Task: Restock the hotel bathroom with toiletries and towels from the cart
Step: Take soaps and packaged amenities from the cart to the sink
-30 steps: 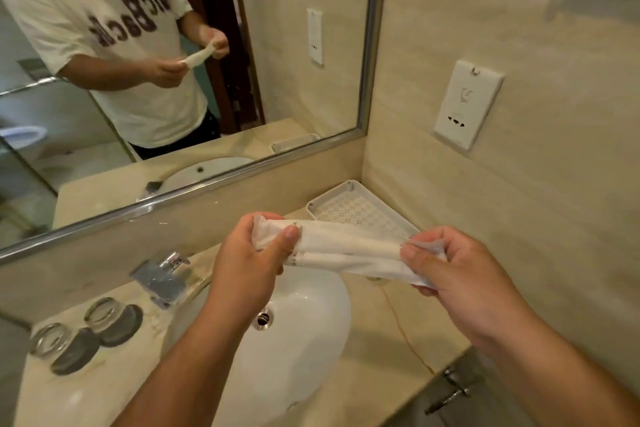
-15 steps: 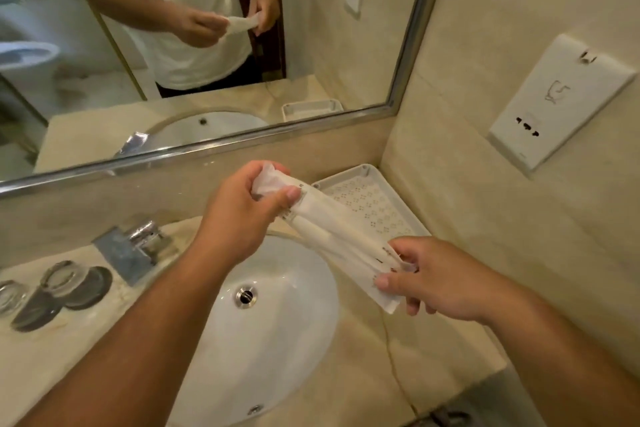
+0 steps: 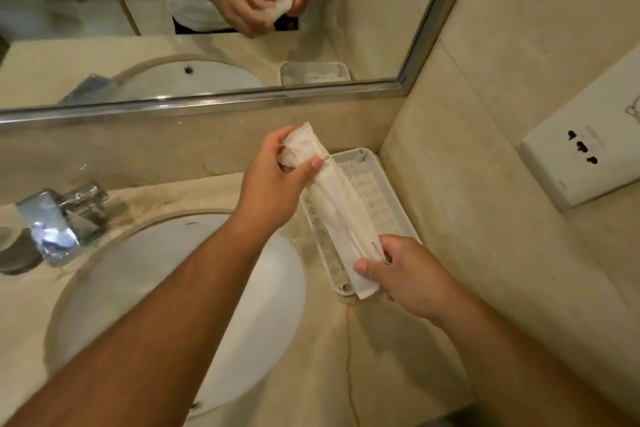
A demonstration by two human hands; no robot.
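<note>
1. Tap (image 3: 57,218): chrome, at the far left of the beige counter (image 3: 329,357), just behind the rim of the sink.
2. Sink (image 3: 156,305): white, oval, sunk into the counter, filling the lower left.
3. Mirror (image 3: 225,55): metal-framed, mounted above the strip of stone behind the counter. Reflects the sink, the tray and both hands.
4. Left hand (image 3: 273,184): raised above the rear right rim of the sink. Fingers curled behind the upper end of the packets, thumb pressed across the front, gripping it.
5. Packets (image 3: 336,211): long, slim, wrapped in white paper, bunched together; exact count not clear. Held at both ends, slanting from upper left to lower right, lengthwise over the tray. Contact with the tray floor not possible to tell. Lower end reaching past the near edge of the tray.
6. Tray (image 3: 379,201): white, rectangular, with a patterned floor. Set on the counter in the corner, against the right wall, just beside the sink.
7. Right hand (image 3: 408,274): at the near end of the tray. Thumb and curled fingers pinching the lower end of the packets.
8. Socket (image 3: 581,163): white plate with three dark holes, on the right wall, well apart from the tray.
</note>
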